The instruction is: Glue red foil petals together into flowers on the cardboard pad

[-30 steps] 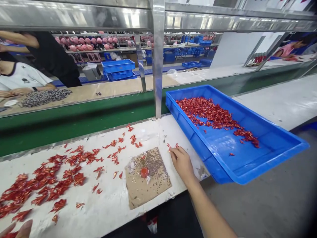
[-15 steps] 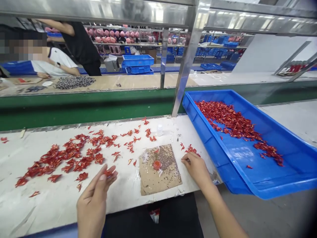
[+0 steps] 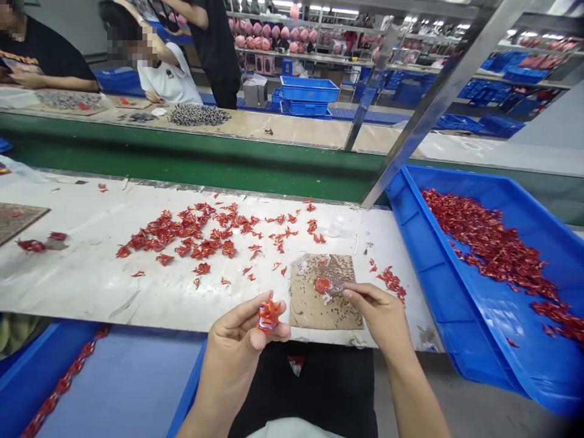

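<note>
My left hand (image 3: 235, 350) is closed round a shiny red spiky piece (image 3: 268, 315), held up above the front edge of the bench. My right hand (image 3: 385, 316) pinches thumb and forefinger together over the right side of a cardboard square (image 3: 305, 310); whatever is between the fingertips is too small to make out. On the cardboard sit a round red blob (image 3: 323, 285) and many tiny dark specks. Beside my right hand lies a small cluster of red pieces (image 3: 391, 280). A larger scatter of red spiky pieces (image 3: 176, 231) spreads to the left.
A big blue tray (image 3: 438, 292) of small red parts stands at the right. Another blue bin (image 3: 123, 377) is below the bench at left. A slanted metal post (image 3: 410, 137) rises behind the bench. Across the green divider, people sit near a dark pile (image 3: 198, 114).
My view has swung left and down. The left hand has turned the red piece upright and come nearer the cardboard. The right hand has moved from the red cluster to the cardboard.
</note>
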The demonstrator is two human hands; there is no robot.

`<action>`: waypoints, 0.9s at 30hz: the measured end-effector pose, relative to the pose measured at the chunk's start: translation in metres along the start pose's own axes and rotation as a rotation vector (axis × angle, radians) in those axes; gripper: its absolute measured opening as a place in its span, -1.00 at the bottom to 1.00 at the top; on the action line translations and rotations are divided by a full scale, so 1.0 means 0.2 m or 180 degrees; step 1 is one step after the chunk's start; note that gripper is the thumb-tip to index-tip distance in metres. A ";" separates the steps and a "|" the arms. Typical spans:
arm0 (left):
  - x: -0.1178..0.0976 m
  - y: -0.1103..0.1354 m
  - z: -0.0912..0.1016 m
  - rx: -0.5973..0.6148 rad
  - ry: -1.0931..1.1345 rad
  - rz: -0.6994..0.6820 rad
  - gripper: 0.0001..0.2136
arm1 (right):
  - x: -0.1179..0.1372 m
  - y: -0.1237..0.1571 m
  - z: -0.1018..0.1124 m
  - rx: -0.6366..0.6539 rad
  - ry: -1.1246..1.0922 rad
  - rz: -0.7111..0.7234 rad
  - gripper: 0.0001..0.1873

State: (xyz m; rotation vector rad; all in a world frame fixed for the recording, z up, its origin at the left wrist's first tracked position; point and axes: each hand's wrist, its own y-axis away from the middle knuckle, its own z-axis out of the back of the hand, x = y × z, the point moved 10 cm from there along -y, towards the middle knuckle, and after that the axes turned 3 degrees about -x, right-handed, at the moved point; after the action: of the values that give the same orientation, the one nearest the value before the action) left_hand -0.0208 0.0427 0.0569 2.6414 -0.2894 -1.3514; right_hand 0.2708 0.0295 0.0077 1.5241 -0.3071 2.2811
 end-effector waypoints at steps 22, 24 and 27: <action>0.10 -0.01 0.10 -0.0604 0.0210 0.0402 -0.60 | 0.07 -0.10 -0.19 0.0336 -0.0046 0.0072 -0.74; 0.11 0.00 0.08 -0.0534 0.0330 0.0399 -0.54 | 0.08 -0.09 -0.20 0.0411 -0.0250 0.0031 -0.70; 0.15 -0.01 0.06 -0.0394 0.0418 0.0431 -0.52 | 0.11 -0.05 -0.20 0.0494 -0.0562 -0.0001 -0.65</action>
State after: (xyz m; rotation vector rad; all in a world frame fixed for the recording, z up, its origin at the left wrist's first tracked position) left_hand -0.0134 0.0360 0.0266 2.5433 -0.3484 -1.1120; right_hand 0.2339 0.0587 0.0123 1.8078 -0.1803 2.2186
